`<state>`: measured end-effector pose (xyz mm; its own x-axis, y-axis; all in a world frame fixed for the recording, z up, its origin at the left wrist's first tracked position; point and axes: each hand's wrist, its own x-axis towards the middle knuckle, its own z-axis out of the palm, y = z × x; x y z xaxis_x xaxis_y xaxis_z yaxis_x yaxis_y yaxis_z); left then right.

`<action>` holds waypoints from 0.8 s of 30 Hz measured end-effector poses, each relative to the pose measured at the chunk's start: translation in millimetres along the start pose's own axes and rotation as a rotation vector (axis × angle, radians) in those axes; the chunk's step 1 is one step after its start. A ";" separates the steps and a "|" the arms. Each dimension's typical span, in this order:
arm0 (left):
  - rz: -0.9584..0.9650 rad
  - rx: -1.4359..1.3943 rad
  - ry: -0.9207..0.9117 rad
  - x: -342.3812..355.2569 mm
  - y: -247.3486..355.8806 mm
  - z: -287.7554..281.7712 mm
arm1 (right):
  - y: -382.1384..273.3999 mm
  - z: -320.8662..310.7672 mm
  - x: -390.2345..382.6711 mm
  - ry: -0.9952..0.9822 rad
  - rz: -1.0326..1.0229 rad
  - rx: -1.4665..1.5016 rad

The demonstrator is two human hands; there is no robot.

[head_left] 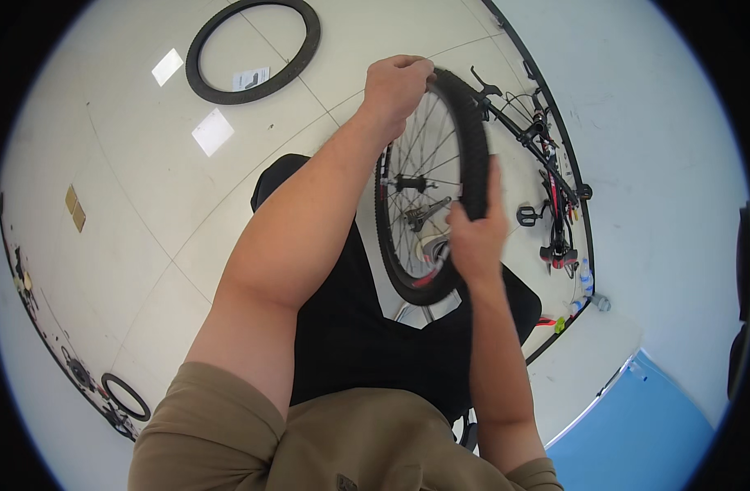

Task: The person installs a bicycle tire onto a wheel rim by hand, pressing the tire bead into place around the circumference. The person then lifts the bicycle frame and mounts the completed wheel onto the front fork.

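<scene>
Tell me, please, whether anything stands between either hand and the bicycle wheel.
Nothing visible does: the left hand holds the wheel at its top, and the right hand grasps the black tire along its right side, thumb on the inner edge.

Bright, even, cool-toned light is spread over the pale floor [137,164], on which two white four-sided patches [213,132] are seen, apparently glare from overhead. Only faint shadows are cast. The right hand [479,244] is softened by slight blur. Straight edges are bowed toward the fisheye rim, which is fringed with blue and bounded by black corners.
</scene>
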<state>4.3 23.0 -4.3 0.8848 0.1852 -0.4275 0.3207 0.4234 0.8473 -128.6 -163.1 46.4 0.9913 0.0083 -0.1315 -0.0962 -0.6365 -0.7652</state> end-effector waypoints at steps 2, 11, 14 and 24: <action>-0.027 -0.034 -0.019 -1.4 1.9 9.4 | 22.9 9.8 4.4 0.049 -0.072 -0.110; -0.006 -0.050 0.017 -0.7 -6.4 -7.9 | -39.3 -24.0 9.0 -0.033 -0.035 0.044; -0.028 -0.031 0.018 -1.0 -2.7 -3.5 | -56.0 -26.1 4.3 -0.066 0.041 -0.003; -0.014 -0.023 0.047 1.3 -14.4 5.0 | -21.3 -12.2 32.5 -0.057 -0.010 -0.104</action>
<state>2.5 12.6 -15.5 0.8633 0.2204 -0.4541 0.3246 0.4466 0.8338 -93.2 -158.7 66.1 0.9852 0.0570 -0.1618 -0.0732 -0.7130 -0.6973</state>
